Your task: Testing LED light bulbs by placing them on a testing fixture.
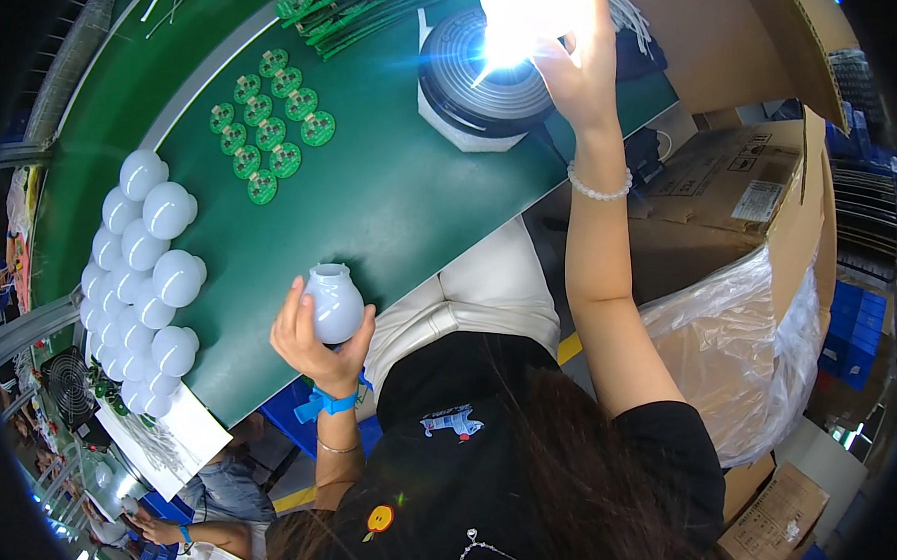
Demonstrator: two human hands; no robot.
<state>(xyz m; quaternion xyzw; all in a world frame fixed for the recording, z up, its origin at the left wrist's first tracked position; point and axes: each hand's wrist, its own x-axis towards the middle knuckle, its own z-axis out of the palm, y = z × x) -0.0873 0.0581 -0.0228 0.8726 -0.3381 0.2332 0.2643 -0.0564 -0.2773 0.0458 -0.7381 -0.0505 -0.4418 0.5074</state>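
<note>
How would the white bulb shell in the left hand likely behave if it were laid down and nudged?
The white bulb shell would probably roll, since its body is rounded. It is likely light for its size: the open neck suggests it is hollow. Its smooth, glossy surface may be somewhat slippery for the left hand.

Far side, right of centre, a glowing bulb (533, 11) is blazing, blowing out to pure white and washing over the right hand (584, 74)! Bluish flare is streaking across the ringed black base (457, 75); white globes (146, 245) are gleaming, left; fisheye edges are bending into darkness.
</note>
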